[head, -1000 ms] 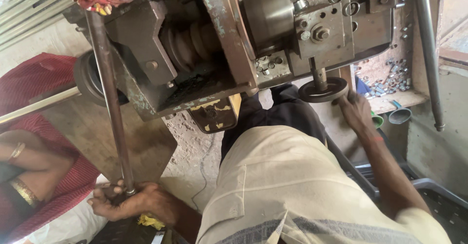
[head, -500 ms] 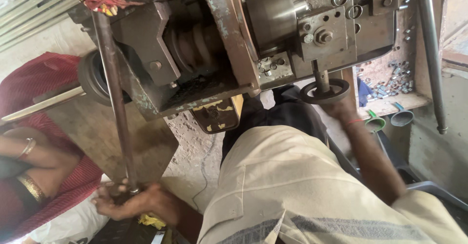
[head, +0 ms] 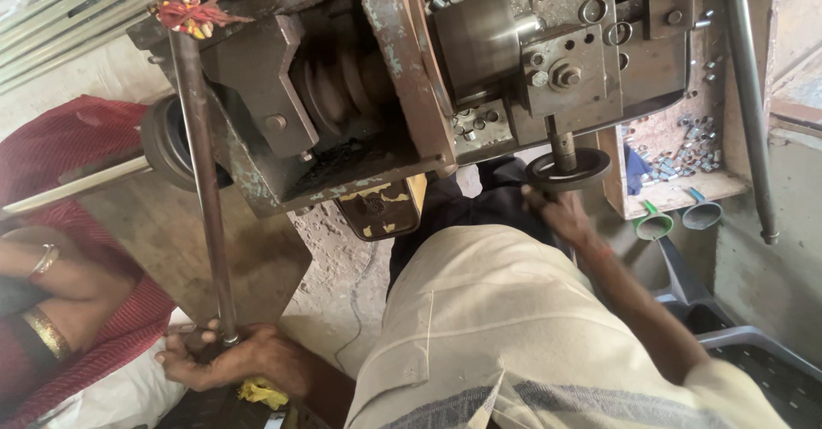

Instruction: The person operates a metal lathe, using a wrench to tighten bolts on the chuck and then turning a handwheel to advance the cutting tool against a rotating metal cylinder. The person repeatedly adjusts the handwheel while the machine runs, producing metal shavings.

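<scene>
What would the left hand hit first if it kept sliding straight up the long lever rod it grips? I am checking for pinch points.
Likely the machine's grey body, where the rod joins by a red thread tuft; left hand meets nothing sooner, though depth is unclear.

- Right hand (head: 561, 211) is shifted along the round handwheel (head: 568, 169): first seen at the wheel's right edge, now found at its lower left rim, fingers curled under it.
- Right forearm is swung with it, now angled up and left toward the wheel.
- Left hand (head: 224, 356) is kept at the foot of the long steel rod (head: 204, 181), but is seen slightly lower and more to the left than at the start.
- The rod is seen tilted a little differently against the machine.
- View is shifted slightly: the two small funnels (head: 676, 219) at right are shown more fully.
</scene>
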